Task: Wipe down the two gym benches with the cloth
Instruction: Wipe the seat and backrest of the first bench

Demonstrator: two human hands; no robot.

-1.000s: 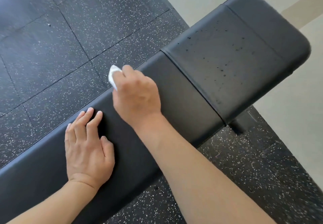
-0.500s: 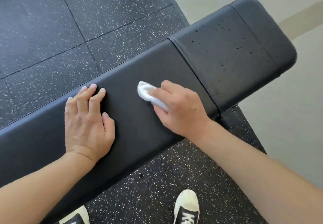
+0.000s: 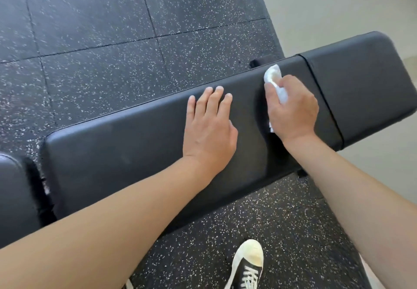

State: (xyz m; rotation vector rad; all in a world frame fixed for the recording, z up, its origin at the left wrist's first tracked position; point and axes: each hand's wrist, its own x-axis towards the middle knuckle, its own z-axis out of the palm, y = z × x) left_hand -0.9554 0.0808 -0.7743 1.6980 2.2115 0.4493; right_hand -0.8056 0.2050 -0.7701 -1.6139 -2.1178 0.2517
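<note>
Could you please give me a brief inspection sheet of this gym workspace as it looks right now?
Surface: long black bench pad, matte; no droplets visible.
Job's things: white cloth on the long pad near the seam to the end pad; another black pad at lower left.
Clutter: nothing seen.
Hands: right hand grips the cloth; left hand rests flat on the pad.
Cables: nothing seen.
Surroundings: speckled rubber floor; shoe; pale floor at right.

Smooth, faintly sheened black vinyl-like bench pad (image 3: 135, 151), soft white cloth (image 3: 274, 79), speckled matt rubber floor (image 3: 101, 67).
</note>
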